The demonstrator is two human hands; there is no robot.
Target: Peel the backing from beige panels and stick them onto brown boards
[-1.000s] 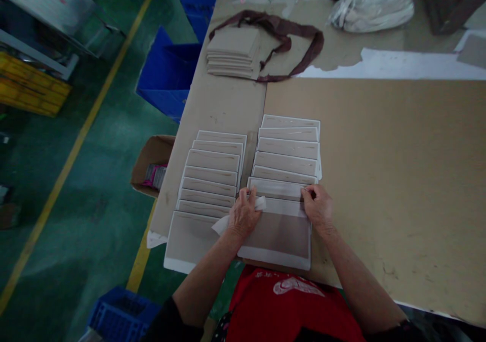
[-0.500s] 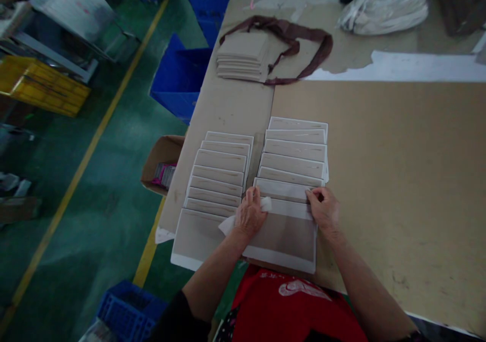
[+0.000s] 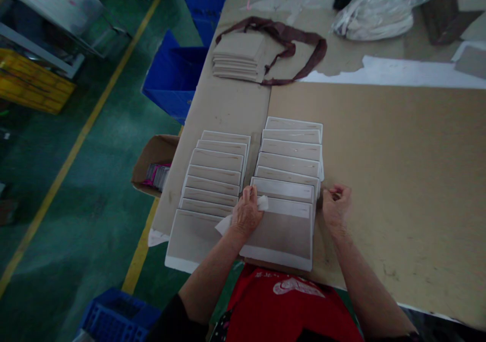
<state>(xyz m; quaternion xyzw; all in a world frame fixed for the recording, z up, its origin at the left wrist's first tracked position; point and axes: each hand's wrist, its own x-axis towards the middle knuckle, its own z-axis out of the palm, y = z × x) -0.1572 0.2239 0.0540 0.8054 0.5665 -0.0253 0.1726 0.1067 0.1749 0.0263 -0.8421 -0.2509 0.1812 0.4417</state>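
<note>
Two overlapping rows of flat grey-brown panels with pale borders lie on the table: a left row (image 3: 216, 172) and a right row (image 3: 283, 230). My left hand (image 3: 246, 213) rests at the left edge of the right row, its fingers closed over a crumpled white cloth or tissue (image 3: 262, 203). My right hand (image 3: 336, 208) is just right of the right row, over the bare board, with thumb and fingers pinched together. Whether something small is between those fingertips is hidden.
A stack of folded beige pieces (image 3: 237, 58) lies farther back with a brown strap (image 3: 309, 38) beside it. Behind are a plastic-wrapped bundle (image 3: 374, 23) and white paper (image 3: 402, 71). Left of the table stand a blue bin (image 3: 167, 89) and a cardboard box (image 3: 154, 150).
My right hand has moved right, off the panels and onto the board side. My left hand stays at the right row with the white cloth. The view has shifted slightly.
</note>
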